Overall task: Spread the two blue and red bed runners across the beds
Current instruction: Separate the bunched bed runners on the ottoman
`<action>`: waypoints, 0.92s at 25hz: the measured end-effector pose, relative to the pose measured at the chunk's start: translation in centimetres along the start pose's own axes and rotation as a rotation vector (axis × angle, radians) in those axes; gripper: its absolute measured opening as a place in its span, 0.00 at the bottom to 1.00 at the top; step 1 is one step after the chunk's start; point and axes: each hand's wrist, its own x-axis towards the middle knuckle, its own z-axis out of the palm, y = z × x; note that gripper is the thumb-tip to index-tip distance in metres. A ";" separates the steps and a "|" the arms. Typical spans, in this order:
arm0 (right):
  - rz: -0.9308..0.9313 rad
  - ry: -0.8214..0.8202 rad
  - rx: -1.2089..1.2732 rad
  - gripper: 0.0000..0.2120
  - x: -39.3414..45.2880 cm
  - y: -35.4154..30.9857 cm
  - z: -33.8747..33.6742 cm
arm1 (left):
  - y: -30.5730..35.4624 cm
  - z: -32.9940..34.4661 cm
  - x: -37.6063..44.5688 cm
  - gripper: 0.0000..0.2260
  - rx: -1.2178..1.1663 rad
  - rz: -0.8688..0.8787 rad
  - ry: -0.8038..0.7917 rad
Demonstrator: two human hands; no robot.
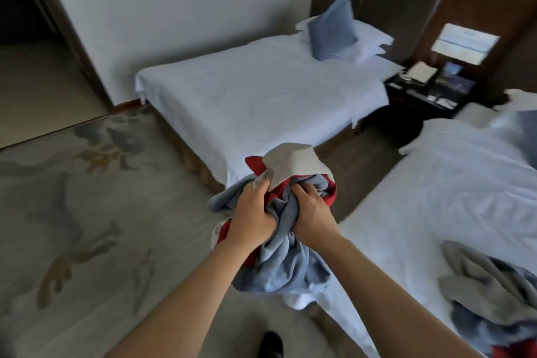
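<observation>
A bunched blue and red bed runner (286, 259) with a pale grey underside hangs in the air between the two beds. My left hand (252, 212) grips its left side and my right hand (312, 213) grips its middle, fingers dug into the folds. The far bed (261, 96) has a smooth white sheet and lies ahead of the bundle. The near bed (453, 197) is at the right. A second runner (491, 296) lies crumpled on the near bed's lower right part, grey side up with blue and red showing.
A blue cushion (334, 29) leans on white pillows at the far bed's head. A dark nightstand (427, 84) with a phone stands between the beds. Patterned carpet (87, 212) covers the floor to the left. A dark shoe (270, 343) shows at the bottom.
</observation>
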 end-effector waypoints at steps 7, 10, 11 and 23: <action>-0.107 -0.075 0.076 0.18 16.5 -0.9 8.1 | -9.5 -3.4 13.1 0.26 0.071 -0.127 0.040; -0.101 -0.125 0.078 0.19 23.1 -1.6 10.7 | -12.4 -5.3 18.6 0.24 0.023 -0.146 0.053; -0.110 -0.137 0.073 0.18 25.3 -1.8 11.6 | -13.5 -6.0 20.4 0.25 0.026 -0.147 0.062; -0.022 -0.069 -0.002 0.18 55.4 -7.9 20.3 | -28.3 -16.1 48.0 0.29 -0.013 -0.095 0.017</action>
